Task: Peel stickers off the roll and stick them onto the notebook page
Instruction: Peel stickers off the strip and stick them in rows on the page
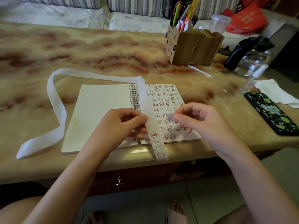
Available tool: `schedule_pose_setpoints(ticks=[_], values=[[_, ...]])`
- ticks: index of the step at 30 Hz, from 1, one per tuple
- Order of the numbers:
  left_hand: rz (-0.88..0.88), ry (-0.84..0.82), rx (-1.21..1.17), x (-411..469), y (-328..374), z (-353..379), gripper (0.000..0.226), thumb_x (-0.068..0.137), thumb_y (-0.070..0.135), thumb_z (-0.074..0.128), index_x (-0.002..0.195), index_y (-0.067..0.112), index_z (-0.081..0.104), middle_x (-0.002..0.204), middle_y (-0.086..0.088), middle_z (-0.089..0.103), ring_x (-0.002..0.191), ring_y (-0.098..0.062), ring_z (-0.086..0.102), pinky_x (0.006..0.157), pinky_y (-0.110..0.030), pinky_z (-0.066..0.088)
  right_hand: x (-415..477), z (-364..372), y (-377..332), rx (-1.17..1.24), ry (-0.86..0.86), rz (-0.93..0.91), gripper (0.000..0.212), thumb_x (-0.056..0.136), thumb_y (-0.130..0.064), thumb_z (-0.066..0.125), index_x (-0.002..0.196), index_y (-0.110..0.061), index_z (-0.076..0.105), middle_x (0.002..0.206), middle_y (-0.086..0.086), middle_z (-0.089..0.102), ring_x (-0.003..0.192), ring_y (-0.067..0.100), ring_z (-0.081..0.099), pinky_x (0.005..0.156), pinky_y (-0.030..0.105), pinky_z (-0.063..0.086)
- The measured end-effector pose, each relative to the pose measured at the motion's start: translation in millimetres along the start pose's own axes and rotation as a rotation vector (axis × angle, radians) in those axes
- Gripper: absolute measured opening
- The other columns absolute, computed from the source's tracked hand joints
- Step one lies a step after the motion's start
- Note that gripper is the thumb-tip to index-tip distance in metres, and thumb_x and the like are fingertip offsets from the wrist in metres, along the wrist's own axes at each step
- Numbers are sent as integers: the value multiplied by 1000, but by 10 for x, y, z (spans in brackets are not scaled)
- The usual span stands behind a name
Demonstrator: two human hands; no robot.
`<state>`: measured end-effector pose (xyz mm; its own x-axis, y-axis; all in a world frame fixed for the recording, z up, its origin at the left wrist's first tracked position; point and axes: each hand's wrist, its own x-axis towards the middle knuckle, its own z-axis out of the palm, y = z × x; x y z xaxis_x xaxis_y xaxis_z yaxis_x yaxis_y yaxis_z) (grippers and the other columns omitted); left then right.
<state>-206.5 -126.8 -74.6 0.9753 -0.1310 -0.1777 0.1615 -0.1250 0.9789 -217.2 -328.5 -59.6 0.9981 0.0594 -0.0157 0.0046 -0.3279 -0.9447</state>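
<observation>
- Head view: your left hand (123, 125) is closed on the sticker strip (146, 102). Thumb and curled fingers pinch its left edge, just beside the spiral of the open notebook (100, 113).
- The strip crosses the notebook from 12 o'clock to 6 o'clock. Its printed end hangs over the near edge of the table (113, 50), and the bare backing loops away toward 9 o'clock and lies on the tabletop.
- Your right hand (202, 120) holds one small sticker (170, 117) between thumb and forefinger. It hovers at 3 o'clock of the strip, above the right page (168, 97). That page is almost covered with stickers, while the left page is blank.
- Expect the sticker to be thin, limp and tacky, so it will probably curl or cling to your fingertip. Hold it by the very edge, set one edge down first, then smooth it flat.
- The strip looks like light, floppy paper that slides easily. Grip it close to the next sticker and keep that stretch taut.
</observation>
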Motion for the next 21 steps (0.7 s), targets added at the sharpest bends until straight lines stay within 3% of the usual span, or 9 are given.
schedule_pose_setpoints(ticks=[5,9,16,21], values=[[-10,-1,12,8,-14,-5,12,87,13,63,83,4,71,74,-6,74,64,-11,69,61,-21,58,31,-197,53,-64,-20,193,8,80,-12,72,84,-6,71,69,1,69,49,0,55,48,17,39],[-11,-1,20,7,-17,-4,12,87,13,64,83,5,71,74,-6,74,64,-10,68,62,-20,58,34,-222,71,-140,-33,248,5,77,-12,74,80,-8,72,64,-1,68,50,3,54,42,11,36],[-18,-5,33,15,-13,-8,13,87,14,63,87,4,71,75,-7,74,64,-11,69,63,-22,59,35,-195,86,-200,-58,263,5,78,-12,75,79,-8,72,62,-5,70,48,-1,51,42,7,35],[-19,-9,33,14,-11,-7,13,88,14,62,87,4,71,75,-7,74,64,-11,69,62,-21,58,48,-181,113,-247,-64,261,5,77,-16,76,78,-12,73,71,0,74,50,0,50,52,9,41]])
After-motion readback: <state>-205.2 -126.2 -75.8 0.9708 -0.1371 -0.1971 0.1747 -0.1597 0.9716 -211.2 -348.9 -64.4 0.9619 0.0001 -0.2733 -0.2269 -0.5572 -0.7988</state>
